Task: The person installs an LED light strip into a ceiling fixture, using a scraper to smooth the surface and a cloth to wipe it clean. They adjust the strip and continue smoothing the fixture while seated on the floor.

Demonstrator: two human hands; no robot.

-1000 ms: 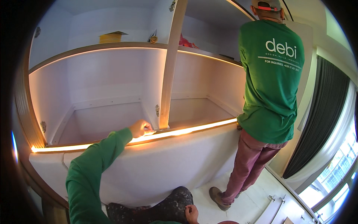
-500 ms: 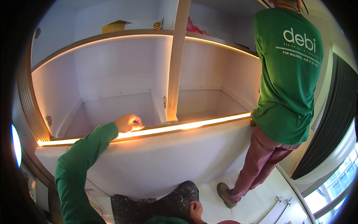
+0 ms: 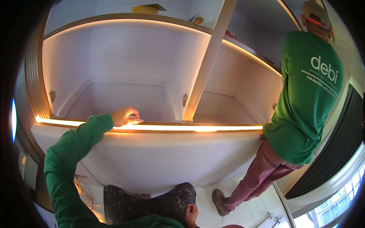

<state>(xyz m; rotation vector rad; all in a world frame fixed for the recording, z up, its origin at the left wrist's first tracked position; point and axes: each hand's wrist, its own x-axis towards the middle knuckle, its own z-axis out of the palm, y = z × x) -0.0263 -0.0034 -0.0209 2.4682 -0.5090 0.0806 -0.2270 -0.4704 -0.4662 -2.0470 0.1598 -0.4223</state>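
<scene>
My left hand point(image 3: 125, 116) reaches to the glowing light strip point(image 3: 163, 127) on the front rail of an open cabinet point(image 3: 133, 57), fingers bent in a pinch on something too small to make out, at or just above the strip. Below the rail is a pale padded panel point(image 3: 171, 154). My right hand point(image 3: 191, 214) rests by my dark, paint-spotted knee point(image 3: 184, 195), fingers curled; whether they hold anything is hidden.
A co-worker point(image 3: 308, 106) in a green top stands close at the right, facing the cabinet. The shelf point(image 3: 175, 21) holds a yellow object point(image 3: 146, 9) and small items. Loose wires point(image 3: 81, 192) lie low left. Panels with hinges point(image 3: 272, 222) are on the floor; a dark curtain point(image 3: 327, 163) hangs right.
My left hand has slid leftward along the light strip, still bent in a pinch. My right hand stays by my knee. The view has shifted, with the co-worker farther right.
</scene>
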